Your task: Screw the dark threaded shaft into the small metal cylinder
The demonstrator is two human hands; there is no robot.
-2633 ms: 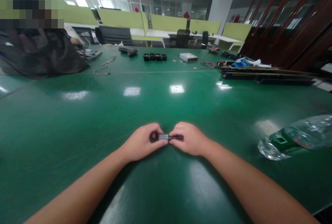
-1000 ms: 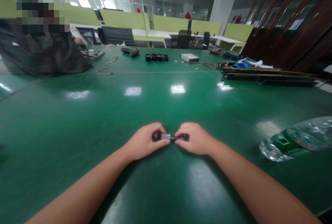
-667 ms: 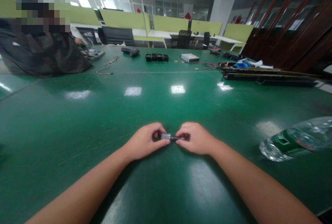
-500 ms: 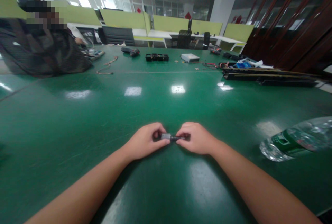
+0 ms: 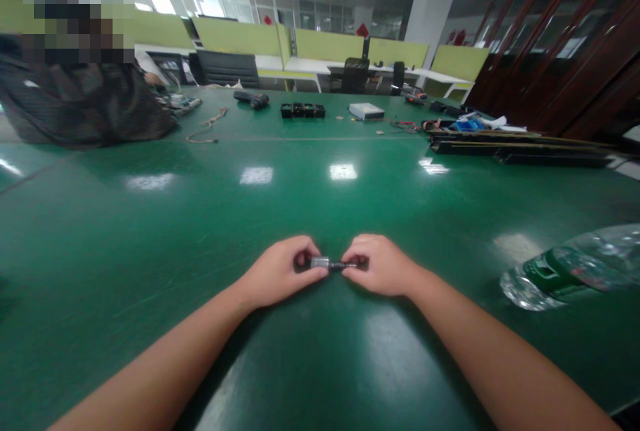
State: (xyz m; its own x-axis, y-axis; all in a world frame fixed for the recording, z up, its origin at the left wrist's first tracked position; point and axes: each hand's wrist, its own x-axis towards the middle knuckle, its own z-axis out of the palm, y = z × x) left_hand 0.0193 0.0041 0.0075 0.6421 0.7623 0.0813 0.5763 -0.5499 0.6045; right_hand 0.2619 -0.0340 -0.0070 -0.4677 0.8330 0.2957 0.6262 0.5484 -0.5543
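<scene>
My left hand (image 5: 281,272) is closed around a small silver cylindrical part (image 5: 320,262), thumb in front and fingers behind. A thin dark rod (image 5: 336,266) extends from the cylinder's right end, in line with it. The far end of that rod lies between the thumb and fingertips of my right hand (image 5: 381,266), which is closed in a pinch. Both hands rest low over the green tabletop (image 5: 310,204). I cannot make out whether the rod and cylinder are one piece, and the fingers hide their outer ends.
On the right lies a clear plastic bottle (image 5: 565,271) with a green label. Black strips (image 5: 520,144) are piled at the back right. Farther back sit a black module (image 5: 303,110), a flat silver box (image 5: 367,111) and a cord (image 5: 203,132). A person (image 5: 85,98) leans over the table at the left.
My right hand has moved slightly right, and a little more of the thin rod shows between the hands. My left hand stays in place.
</scene>
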